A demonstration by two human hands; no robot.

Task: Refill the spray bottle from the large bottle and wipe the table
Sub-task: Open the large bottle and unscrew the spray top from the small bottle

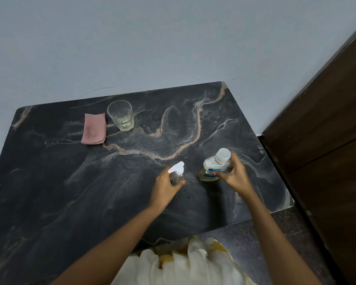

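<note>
A person's left hand (166, 187) curls its fingers and thumb around a small clear spray bottle (177, 173) with a white nozzle, standing upright on a dark marble-patterned table (70, 182). The right hand (234, 175) grips the large bottle (214, 167), which has a white cap, a blue label and pale yellow liquid, and tilts slightly. The two bottles stand near each other at the table's right side. Well apart, toward the far left, a folded pink cloth (94, 128) lies just beside a clear drinking glass (121, 115). A pale grey wall (152, 42) rises behind; a dark wooden door (327, 130) stands to the right.
</note>
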